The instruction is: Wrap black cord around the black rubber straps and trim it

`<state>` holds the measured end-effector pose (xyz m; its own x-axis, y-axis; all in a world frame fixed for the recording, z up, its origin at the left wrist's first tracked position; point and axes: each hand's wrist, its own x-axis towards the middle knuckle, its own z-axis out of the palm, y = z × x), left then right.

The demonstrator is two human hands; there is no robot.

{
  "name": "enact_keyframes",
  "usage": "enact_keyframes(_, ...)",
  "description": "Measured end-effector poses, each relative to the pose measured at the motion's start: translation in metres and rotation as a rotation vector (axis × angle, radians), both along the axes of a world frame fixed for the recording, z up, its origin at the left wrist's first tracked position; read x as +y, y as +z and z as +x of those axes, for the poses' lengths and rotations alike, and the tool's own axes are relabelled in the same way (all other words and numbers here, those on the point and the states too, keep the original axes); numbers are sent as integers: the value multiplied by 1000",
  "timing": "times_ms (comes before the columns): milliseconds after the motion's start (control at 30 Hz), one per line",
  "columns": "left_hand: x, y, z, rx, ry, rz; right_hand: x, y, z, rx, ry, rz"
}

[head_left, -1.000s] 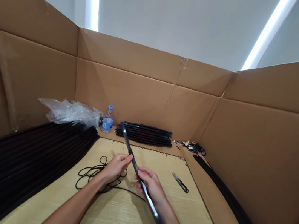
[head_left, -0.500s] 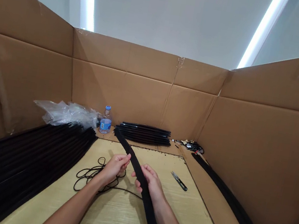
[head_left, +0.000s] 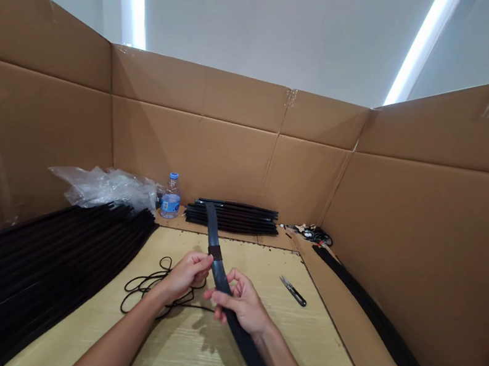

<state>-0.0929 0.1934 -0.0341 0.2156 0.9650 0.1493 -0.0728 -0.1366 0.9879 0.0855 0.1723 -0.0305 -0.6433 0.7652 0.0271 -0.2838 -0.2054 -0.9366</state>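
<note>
1. Black flat strip point(head_left: 245, 345) runs up from the lower edge of the frame through both our hands, and its far end rises to upper middle, in front of the stacks at the back of the table. A small brown patch point(head_left: 215, 252) crosses it just above our hands.
2. Our left hand point(head_left: 184, 276) is closed on the strip just below that patch.
3. Our right hand point(head_left: 243, 303) is clamped around the strip lower down, just beside the left hand, with the two apart.
4. Thin black cord point(head_left: 147, 284) lies in a loose coil under our left hand.
5. Thread snips point(head_left: 293, 291) lie on the pale wood-grain board point(head_left: 191, 361), right of our right hand.
6. At left, a large pile of black strips point(head_left: 39, 261) rests beside the board. Beyond it sit crumpled clear plastic point(head_left: 103, 187) and a water bottle point(head_left: 171, 196) with a blue cap.
7. At back centre we see a smaller stack of black strips point(head_left: 232, 215), then a small tangle of cables point(head_left: 313, 234). One lone black strip point(head_left: 382, 328) lies along the right side, and cardboard walls point(head_left: 184, 148) rise around everything.
</note>
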Motion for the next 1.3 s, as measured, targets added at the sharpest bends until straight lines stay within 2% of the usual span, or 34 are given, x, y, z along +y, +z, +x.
enact_keyframes(67,2,0,0,23,51,7,5,-1,-2,17,-46,4)
enact_keyframes(233,4,-2,2,87,178,20,14,-6,-5,22,-179,-152)
enact_keyframes(300,3,0,3,83,168,14,12,-7,-5,17,-190,-159)
enact_keyframes(567,1,0,6,35,111,1,-5,-2,-4,67,-78,-124)
enact_keyframes(667,1,-1,7,26,143,-4,-2,0,-4,101,-96,-100)
enact_keyframes(800,1,0,5,24,164,-50,9,0,-4,166,-142,-157)
enact_keyframes(1000,2,0,5,-22,109,-80,11,-2,-2,68,-175,-200)
enact_keyframes(1167,2,1,8,-22,119,-73,6,-2,-1,45,-150,-141)
enact_keyframes(1300,-1,1,9,-23,78,-96,4,-3,1,-2,-125,-68)
